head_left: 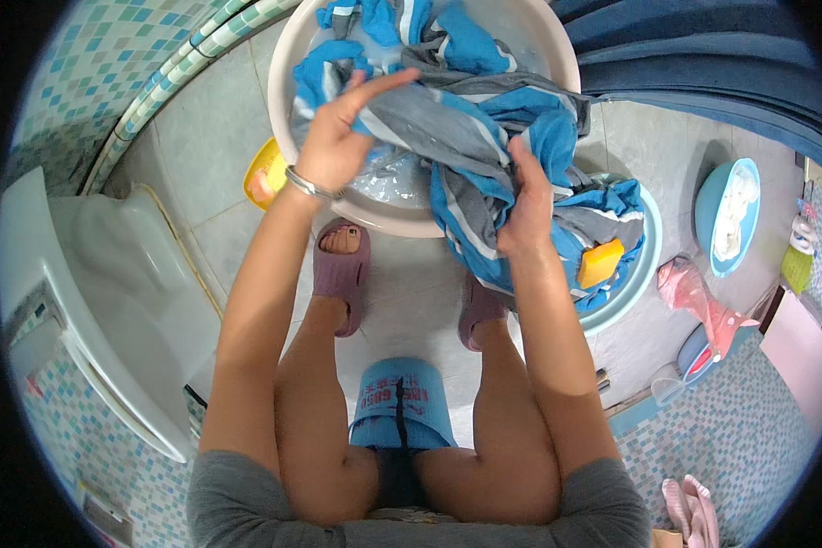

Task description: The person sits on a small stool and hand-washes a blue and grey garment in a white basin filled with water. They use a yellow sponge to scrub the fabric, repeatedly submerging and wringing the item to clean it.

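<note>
- On the far left, a white fixture (137, 260) curved beside the wall, with gray floor tiles (212, 137) showing between it and a yellow tub (252, 180).
- The left hand (342, 132) reached up over the striped cloth (429, 114), wrist banded by 1 bracelet (310, 185), index finger stretched rightward; I couldn't tell whether the hand gripped any fabric.
- Beneath, the cloth lay bunched in water inside a large pale basin (374, 216), spilling over its lower right rim.
- Between the knees I saw a blue bucket (379, 384) with red lettering, upside down from where I stood.
- The right hand (528, 205) was clamped on the cloth at that rim, thumb uppermost, forearm nearly upright.
- Just right of it, more striped cloth filled a light-blue basin (651, 247), and 1 yellow block (600, 264) rested on top.
- Farther right, floor tiles ran as far as a smaller blue basin (705, 219) holding white cloth (732, 219); a dark blue curtain (703, 55) bordered the space above.
</note>
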Demonstrator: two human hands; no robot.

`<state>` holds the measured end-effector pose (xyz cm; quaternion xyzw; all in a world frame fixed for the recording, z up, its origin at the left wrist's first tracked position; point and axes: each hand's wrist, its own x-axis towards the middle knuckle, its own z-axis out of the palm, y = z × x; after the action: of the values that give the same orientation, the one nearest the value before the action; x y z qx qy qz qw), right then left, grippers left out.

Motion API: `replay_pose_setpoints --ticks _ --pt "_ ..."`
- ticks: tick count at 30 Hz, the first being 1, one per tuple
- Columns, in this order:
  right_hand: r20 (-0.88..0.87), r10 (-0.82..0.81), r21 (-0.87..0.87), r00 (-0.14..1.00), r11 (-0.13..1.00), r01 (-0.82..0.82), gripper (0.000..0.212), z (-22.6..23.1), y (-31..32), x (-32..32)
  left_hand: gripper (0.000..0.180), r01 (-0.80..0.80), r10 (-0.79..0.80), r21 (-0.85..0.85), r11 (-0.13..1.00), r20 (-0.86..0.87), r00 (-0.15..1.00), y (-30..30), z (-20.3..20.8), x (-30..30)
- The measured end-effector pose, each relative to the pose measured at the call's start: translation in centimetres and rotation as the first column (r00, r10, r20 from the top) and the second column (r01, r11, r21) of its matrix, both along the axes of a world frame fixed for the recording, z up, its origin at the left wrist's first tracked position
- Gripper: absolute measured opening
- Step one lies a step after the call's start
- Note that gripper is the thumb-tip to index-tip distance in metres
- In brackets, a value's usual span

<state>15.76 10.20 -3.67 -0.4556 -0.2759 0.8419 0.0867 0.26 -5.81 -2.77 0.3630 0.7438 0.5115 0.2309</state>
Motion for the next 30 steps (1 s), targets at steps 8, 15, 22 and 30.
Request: replay_pose_setpoints --ticks 8,15,22,30 --pt "0.136 0.027 0.152 0.990 0.987 -0.048 0.040 -0.6 -4.3 -0.5 0.038 -0.376 0.339 -0.183 0.908 -0.206 0.918 5.7 -2.0 7.4" --pt "-0.379 -0.040 -0.089 0.925 0.996 0.007 0.049 -4.9 -1.0 2.2 0.033 0.006 -0.002 0.062 0.998 -0.061 0.998 6.2 3.0 11.0" --pt "0.064 0.118 -0.112 0.991 0.988 -0.111 0.045 -2.0 -3.5 1.2 0.048 -0.220 0.216 0.007 0.976 0.168 0.962 5.7 -2.7 6.5" --pt "0.115 0.165 0.050 0.979 0.984 -0.172 0.036 -6.2 -3.8 3.3 0.024 -0.099 0.088 -0.057 0.994 -0.166 0.982 4.0 -1.0 11.1"
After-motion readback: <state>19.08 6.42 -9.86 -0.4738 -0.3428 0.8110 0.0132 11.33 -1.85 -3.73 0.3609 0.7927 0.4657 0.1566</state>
